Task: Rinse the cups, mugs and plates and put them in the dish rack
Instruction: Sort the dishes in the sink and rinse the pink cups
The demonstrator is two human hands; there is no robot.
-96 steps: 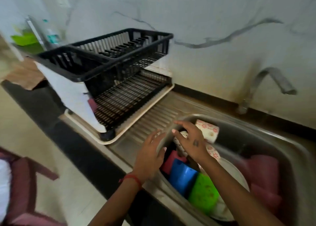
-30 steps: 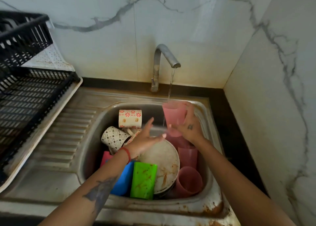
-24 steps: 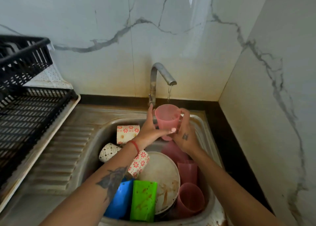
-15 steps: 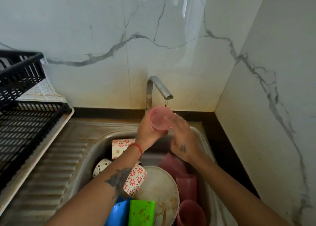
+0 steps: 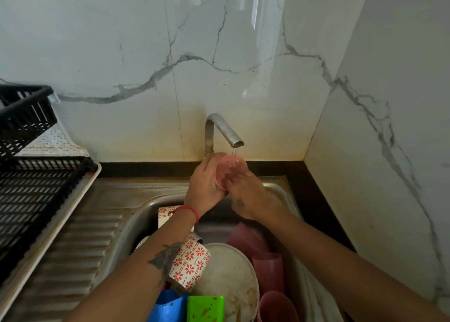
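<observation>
Left hand: the left hand (image 5: 203, 186) wraps round the outside of a pink cup (image 5: 230, 169), fingers curled on its wall — a red thread band sits at the wrist.
Right hand: the right hand (image 5: 246, 195) meets the cup at its rim, fingertips reaching into the mouth; whether it grips or only rubs I cannot tell.
Pink cup: held tilted, mouth toward the camera, just under the spout of the tap (image 5: 222, 130), above the sink (image 5: 136, 220).
Water: a thin stream drops from the spout onto the cup's upper rim.
Sink contents: a red-flowered mug (image 5: 190, 265) lying on its side, a soiled white plate (image 5: 231, 278), more pink cups (image 5: 267, 270) stacked to its right, a blue cup (image 5: 168, 307) and a stained green cup (image 5: 205, 308) at the near edge.
Dish rack: the black dish rack (image 5: 29, 175) stands on the ribbed drainboard to the left — well apart from the hands.
</observation>
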